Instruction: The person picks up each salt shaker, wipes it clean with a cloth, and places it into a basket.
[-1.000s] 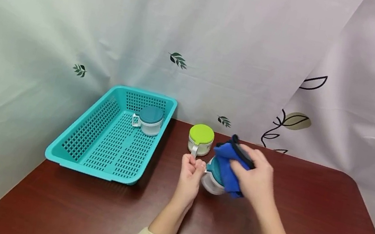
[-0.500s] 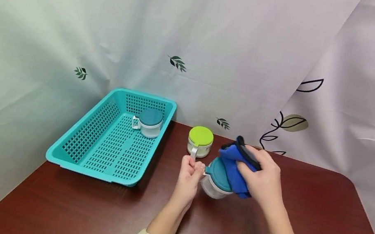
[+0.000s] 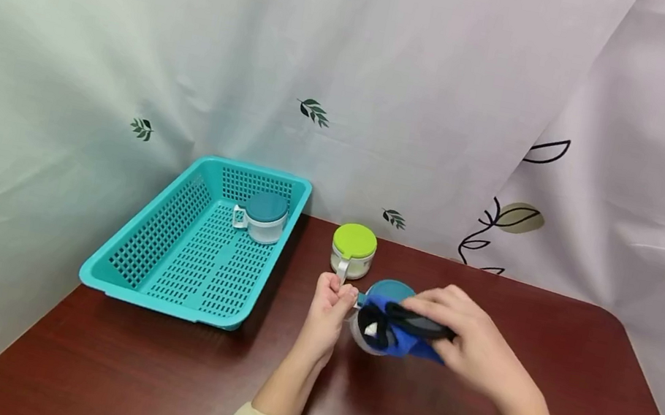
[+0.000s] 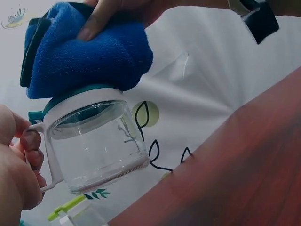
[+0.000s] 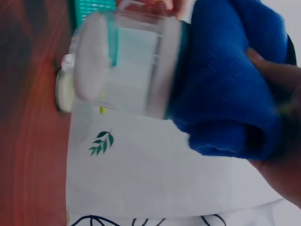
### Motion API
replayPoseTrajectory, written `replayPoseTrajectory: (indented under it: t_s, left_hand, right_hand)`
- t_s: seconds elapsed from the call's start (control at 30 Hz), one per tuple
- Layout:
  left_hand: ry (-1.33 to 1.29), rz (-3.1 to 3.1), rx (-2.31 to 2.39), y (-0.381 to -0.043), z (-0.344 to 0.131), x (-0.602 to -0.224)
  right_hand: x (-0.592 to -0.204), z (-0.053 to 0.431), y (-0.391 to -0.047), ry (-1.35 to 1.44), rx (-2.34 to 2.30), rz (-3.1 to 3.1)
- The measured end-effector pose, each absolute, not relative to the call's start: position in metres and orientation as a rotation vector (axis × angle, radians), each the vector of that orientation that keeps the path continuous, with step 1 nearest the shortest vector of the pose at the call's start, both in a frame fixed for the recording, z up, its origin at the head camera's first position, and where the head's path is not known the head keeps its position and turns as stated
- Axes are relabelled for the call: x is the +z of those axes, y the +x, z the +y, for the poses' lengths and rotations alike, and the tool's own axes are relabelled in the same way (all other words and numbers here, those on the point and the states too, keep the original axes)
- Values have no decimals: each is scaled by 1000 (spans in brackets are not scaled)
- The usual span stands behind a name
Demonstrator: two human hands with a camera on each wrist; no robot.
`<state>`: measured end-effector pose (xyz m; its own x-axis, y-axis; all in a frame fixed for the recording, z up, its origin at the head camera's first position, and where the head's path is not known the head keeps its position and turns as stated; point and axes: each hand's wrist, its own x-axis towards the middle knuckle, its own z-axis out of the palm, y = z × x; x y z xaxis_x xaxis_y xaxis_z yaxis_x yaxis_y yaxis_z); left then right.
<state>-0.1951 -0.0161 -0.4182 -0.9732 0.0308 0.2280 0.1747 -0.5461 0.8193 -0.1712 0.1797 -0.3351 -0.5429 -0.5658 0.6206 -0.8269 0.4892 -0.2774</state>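
Note:
My left hand [image 3: 327, 314] grips the white handle of a clear glass jar [image 4: 99, 146] with a teal lid [image 3: 393, 290]. In the left wrist view the jar is held off the table, slightly tilted. My right hand [image 3: 464, 334] holds a bunched blue cloth [image 4: 89, 52] with a dark edge and presses it on the lid. The cloth hides much of the lid in the head view. Just behind the left hand stands a similar jar with a lime-green lid [image 3: 355, 241], its handle facing me.
A turquoise plastic basket [image 3: 168, 308] sits at the left on the dark red table [image 3: 194, 383]. Inside its far right corner is another teal-lidded jar [image 3: 266, 218]. A white patterned curtain [image 3: 391, 99] hangs behind the table.
The right hand with the cloth has swept across the lid, first right, then back left and toward me. The left hand keeps its grip on the jar, nearly in place.

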Motion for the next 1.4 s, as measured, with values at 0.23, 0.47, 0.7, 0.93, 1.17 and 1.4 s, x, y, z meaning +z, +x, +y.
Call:
replayPoseTrajectory:
  t_s: [0.23,0.47,0.7,0.93,1.17,1.4]
  left_hand:
    - [-457,-1519,-2680,-194,-18,-418]
    - [-376,-1480,-2676,-200,-28,-416]
    - [-564,-1551,-2664,-196,-30,-414]
    - [-385,-1601,-2633,-198,-35,-414]
    - [-605,-1575,-2656,-191,-25,-408]
    - [-539,-1523,-2625,-193,-23,-409]
  right_hand:
    - [-333,169,-185,933,577,-2284]
    - [-329,173,-172,1246,785,-2297]
    - [-327,166,-185,984,629,-2257]
    - [-325,169,-170,1206,752,-2342]
    - [-323,170,-180,899,658,-2306]
    - [-322,174,-161,1126,661,-2318]
